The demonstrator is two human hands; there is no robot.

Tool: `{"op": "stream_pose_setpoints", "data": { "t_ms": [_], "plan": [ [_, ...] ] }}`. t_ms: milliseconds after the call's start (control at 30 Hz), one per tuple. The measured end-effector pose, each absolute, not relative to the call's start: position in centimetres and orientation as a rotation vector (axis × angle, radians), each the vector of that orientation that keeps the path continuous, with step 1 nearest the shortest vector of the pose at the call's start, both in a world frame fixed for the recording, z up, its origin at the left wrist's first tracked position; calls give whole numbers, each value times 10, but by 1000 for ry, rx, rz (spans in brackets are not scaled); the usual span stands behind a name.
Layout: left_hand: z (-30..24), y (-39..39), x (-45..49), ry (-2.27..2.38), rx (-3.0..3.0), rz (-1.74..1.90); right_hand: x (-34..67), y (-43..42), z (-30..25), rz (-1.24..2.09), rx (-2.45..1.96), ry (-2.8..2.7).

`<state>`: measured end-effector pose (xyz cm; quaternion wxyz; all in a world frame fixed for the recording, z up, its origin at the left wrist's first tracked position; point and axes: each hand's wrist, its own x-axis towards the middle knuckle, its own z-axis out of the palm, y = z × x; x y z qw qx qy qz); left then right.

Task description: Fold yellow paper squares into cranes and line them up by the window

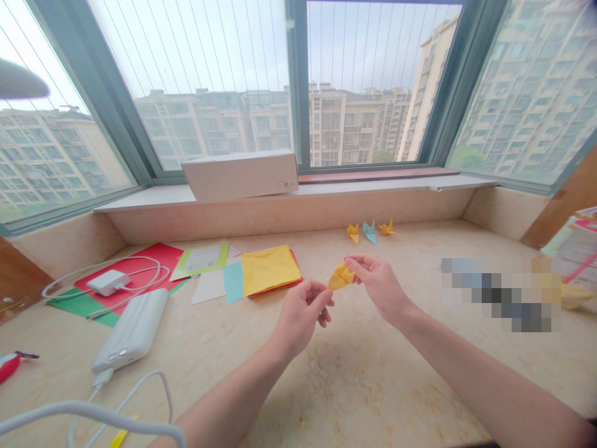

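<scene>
Pinching an apparently unfinished fold in closed fingertips of left hand and right hand, facing three seemingly finished birds near counter's back edge and flat sheets.

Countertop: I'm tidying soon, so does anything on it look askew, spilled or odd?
No spill shows. On the left, a white cable looks untidy, looping loosely over the red paper. The pixelated patch at the right looks odd: blocks hide what is there.
</scene>
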<state>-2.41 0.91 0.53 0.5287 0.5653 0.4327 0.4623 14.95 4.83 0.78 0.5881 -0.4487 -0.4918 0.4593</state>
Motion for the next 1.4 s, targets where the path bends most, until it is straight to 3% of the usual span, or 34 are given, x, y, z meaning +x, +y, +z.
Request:
{"op": "stream_pose_setpoints", "data": {
  "t_ms": [233, 1400],
  "plan": [
    [4, 8, -23, 1013, 1336, 983, 143, 41, 5, 974, -1048, -1267],
    [12, -1, -24, 861, 1455, 986, 157, 49, 16, 1146, -1035, -1066]
  ]
}}
